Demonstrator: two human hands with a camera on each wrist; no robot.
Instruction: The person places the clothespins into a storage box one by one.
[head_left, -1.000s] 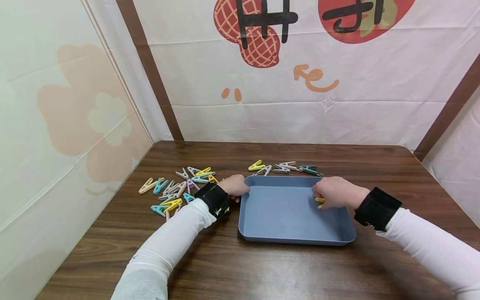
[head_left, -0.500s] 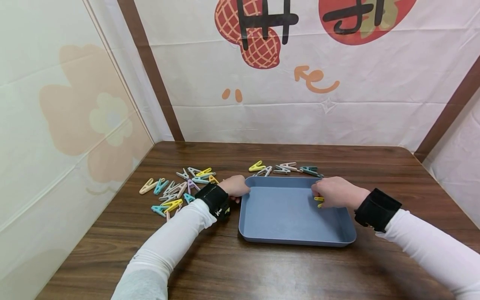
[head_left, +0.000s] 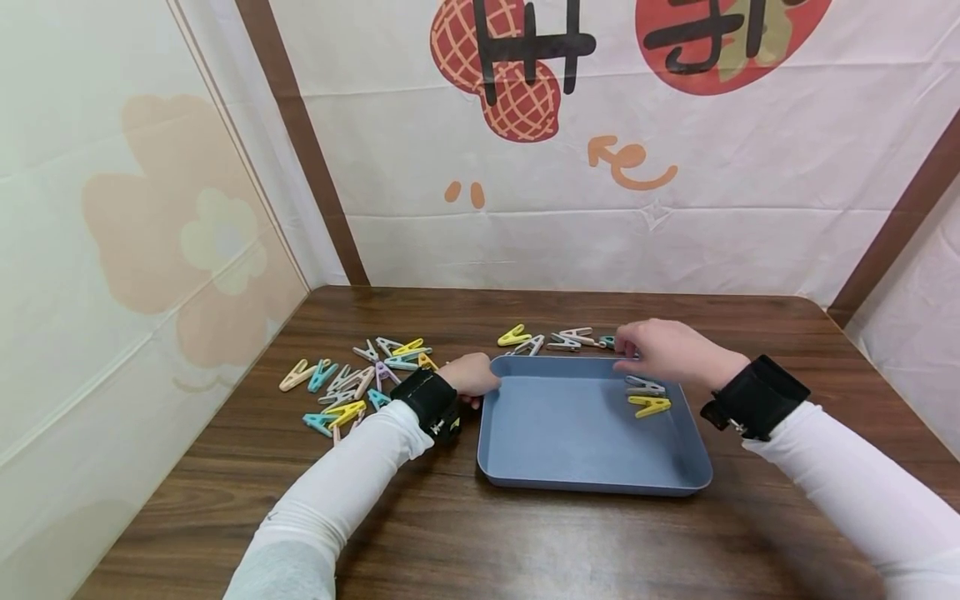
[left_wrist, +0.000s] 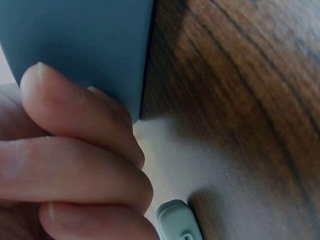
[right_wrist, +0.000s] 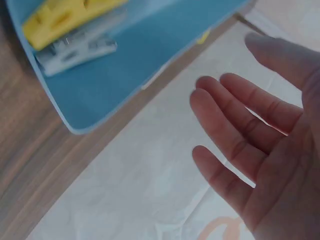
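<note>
My left hand point(head_left: 471, 375) grips the left rim of the blue-grey tray point(head_left: 558, 437) near its far corner; in the left wrist view its fingers curl at the edge of the tray point(left_wrist: 82, 45). Over the far right corner hovers my right hand point(head_left: 678, 354), holding nothing, its fingers spread loosely in the right wrist view. Inside the tray, a yellow clothespin point(head_left: 649, 406) and a grey clothespin point(head_left: 645, 386) lie side by side against the right end. Both also show in the right wrist view, the yellow clothespin point(right_wrist: 65, 20) beside the grey clothespin point(right_wrist: 77, 55).
Several mixed-colour clothespins, among them a cream clothespin point(head_left: 297, 375), lie in a cluster left of the tray. More lie behind it, including a yellow clothespin point(head_left: 513, 335) and a pale pink clothespin point(head_left: 577, 335). The wooden table point(head_left: 525, 542) meets a printed cloth backdrop point(head_left: 570, 242).
My right hand has released the yellow clothespin in the tray and moved up and away towards the far rim, uncovering the grey clothespin beside it. The left hand keeps its place.
</note>
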